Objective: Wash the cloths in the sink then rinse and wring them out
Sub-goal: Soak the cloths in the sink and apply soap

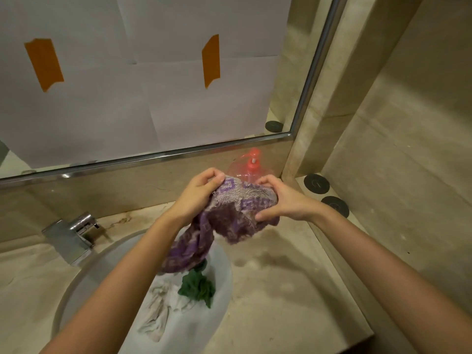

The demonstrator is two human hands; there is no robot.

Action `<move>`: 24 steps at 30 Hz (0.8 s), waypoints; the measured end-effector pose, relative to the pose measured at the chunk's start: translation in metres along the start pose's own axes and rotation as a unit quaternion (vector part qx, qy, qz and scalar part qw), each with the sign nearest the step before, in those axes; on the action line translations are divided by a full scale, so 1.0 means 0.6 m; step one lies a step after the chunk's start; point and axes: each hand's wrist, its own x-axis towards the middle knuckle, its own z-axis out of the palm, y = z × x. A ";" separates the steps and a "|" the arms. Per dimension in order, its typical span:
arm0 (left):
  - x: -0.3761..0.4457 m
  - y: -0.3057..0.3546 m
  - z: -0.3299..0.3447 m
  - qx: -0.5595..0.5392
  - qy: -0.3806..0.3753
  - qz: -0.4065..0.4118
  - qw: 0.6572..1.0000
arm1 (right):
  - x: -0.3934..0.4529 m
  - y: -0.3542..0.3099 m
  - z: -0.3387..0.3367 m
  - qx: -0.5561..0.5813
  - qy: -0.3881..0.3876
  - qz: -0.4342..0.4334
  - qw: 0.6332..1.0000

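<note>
Purple patterned cloth [229, 215], lettering unreadable, between both hands' grip.

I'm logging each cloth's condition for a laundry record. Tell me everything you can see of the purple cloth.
The purple cloth looks like terry towelling, purple with a pale grey woven pattern and a fraying edge. It is bunched and held up over the sink, not lying in it. The left hand grips its upper left part, the right hand pinches its right side. A loose end hangs down toward the basin.
</note>
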 end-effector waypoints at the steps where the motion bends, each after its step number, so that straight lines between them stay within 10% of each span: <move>1: 0.002 0.003 0.000 -0.040 0.004 -0.027 0.999 | 0.002 -0.002 0.003 -0.043 0.005 -0.027 0.999; 6: 0.010 -0.002 -0.012 -0.134 0.019 -0.210 0.968 | 0.017 -0.007 0.019 -0.124 0.074 -0.152 0.978; 11: 0.009 -0.029 -0.020 -0.114 -0.057 -0.320 0.939 | 0.029 -0.004 0.001 -0.103 0.096 -0.097 0.985; 16: 0.002 -0.056 -0.026 -0.063 -0.201 -0.326 0.922 | 0.044 0.008 0.008 -0.267 -0.053 -0.034 0.962; 24: 0.016 -0.096 -0.032 -0.065 -0.271 -0.238 0.930 | 0.069 0.009 0.002 -0.132 -0.083 -0.015 0.988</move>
